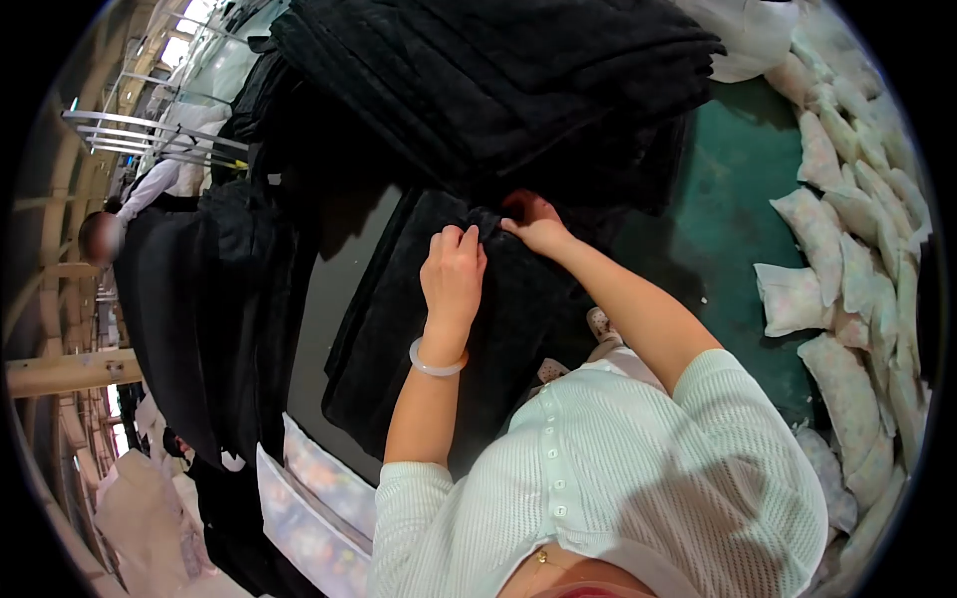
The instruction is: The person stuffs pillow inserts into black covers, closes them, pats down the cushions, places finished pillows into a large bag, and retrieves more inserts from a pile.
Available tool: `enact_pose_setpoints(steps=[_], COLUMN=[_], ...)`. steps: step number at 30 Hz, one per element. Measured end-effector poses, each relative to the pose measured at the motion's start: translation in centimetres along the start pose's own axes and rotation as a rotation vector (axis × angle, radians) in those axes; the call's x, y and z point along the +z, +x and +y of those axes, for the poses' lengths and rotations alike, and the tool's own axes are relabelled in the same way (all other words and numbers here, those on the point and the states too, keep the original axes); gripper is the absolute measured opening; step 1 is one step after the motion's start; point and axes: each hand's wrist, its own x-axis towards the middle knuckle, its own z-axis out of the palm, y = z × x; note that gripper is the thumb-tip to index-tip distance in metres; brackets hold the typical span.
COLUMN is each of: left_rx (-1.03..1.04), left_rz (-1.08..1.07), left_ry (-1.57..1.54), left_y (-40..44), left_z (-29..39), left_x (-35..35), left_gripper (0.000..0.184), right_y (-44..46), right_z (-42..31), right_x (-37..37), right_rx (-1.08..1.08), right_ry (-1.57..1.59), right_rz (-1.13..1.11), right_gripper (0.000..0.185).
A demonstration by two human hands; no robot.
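Observation:
A folded piece of thick black fabric [419, 299] lies on the dark table [329, 299] in front of me. My left hand [454, 271], with a pale bangle [437, 361] on its wrist, is closed at the fabric's upper edge, fingertips curled onto it. Just to its right, my right hand [539, 225] pinches the same edge, its fingers partly hidden in shadow. Beyond both hands rises a large stack of black fabric pieces [498, 80], overhanging the far part of the table.
Clear bags with patterned contents [314, 498] stand at the lower left. More black fabric [199, 319] hangs in a pile on the left, near another person's sleeve [150, 189] and a metal rack [150, 130]. Stuffed packets [797, 304] are heaped along the right over the green floor [743, 189].

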Motion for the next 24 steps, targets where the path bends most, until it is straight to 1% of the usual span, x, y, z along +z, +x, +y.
enact_pose_setpoints(steps=[1,2,4,6,8,9,10,11,12,13,14,16,17,18,19,20,22,23,24], left_rx=[0.042,0.031,0.258,0.202,0.047,-0.061,-0.109,-0.212,-0.386,-0.559,-0.715,-0.888,-0.93,-0.996,-0.996,-0.984,-0.821,-0.764,-0.704], left_rz=[0.005,-0.006,-0.148,-0.252,-0.09,-0.017,-0.032,-0.087,-0.127,-0.203,-0.205,-0.148,-0.111,-0.102,-0.038,0.031,0.067,0.08,0.09], left_ry=[0.03,0.043,-0.002,-0.105,-0.101,-0.026,0.094,0.133,0.172,0.182,0.201,0.271,0.32,0.35,0.314,0.277,0.438,0.461,0.478], left_y=[0.1,0.2,0.1,-1.1,-2.0,-3.1,-3.9,-5.8,-8.7,-12.8,-16.0,-21.9,-23.5,-24.6,-25.4,-25.9,-24.8,-24.7,-25.1], left_z=[-0.1,-0.1,0.1,1.3,1.2,1.0,1.0,0.7,0.7,-0.1,0.4,2.0,3.0,3.5,3.1,2.5,1.4,0.6,-0.4], left_x=[0.2,0.4,0.5,0.0,-2.0,-3.1,-5.3,-7.1,-8.3,-8.9,-9.8,-10.8,-11.2,-11.6,-11.9,-12.1,-12.9,-13.0,-13.2], left_gripper=[0.025,0.025,0.018,0.019,0.023,0.035,0.042,0.048,0.056,0.062,0.062,0.061,0.056,0.056,0.053,0.05,0.04,0.037,0.034], right_y=[0.0,0.1,0.1,1.0,1.2,1.5,1.2,0.8,0.1,-0.6,-1.2,-2.6,-3.1,-3.5,-3.4,-3.5,-3.5,-3.6,-4.3], right_z=[-0.3,-0.5,-1.1,-0.7,0.6,1.6,1.2,1.0,0.8,0.3,-0.7,-5.2,-7.6,-9.7,-10.8,-11.5,-12.7,-11.9,-11.6], right_x=[0.5,0.8,1.2,0.8,0.1,-0.6,-1.8,-2.3,-2.4,-2.5,-2.4,-2.7,-2.4,-1.8,-0.7,0.5,2.3,3.1,4.4], right_rx=[-0.135,-0.136,-0.214,-0.243,-0.306,-0.312,-0.302,-0.332,-0.359,-0.437,-0.528,-0.712,-0.824,-0.933,-1.006,-1.028,-1.141,-1.17,-1.205], right_ry=[-0.244,-0.231,-0.425,-0.458,-0.17,-0.035,0.044,0.043,0.046,0.003,-0.03,0.013,0.031,0.052,0.033,0.054,-0.206,-0.266,-0.28], right_rz=[0.093,0.077,0.138,0.107,0.067,-0.019,-0.09,-0.071,-0.064,-0.014,0.03,-0.103,-0.146,-0.175,-0.245,-0.285,-0.473,-0.584,-0.587], right_gripper=[0.036,0.036,0.033,0.031,0.03,0.03,0.03,0.028,0.027,0.026,0.026,0.026,0.026,0.026,0.03,0.03,0.038,0.045,0.045])
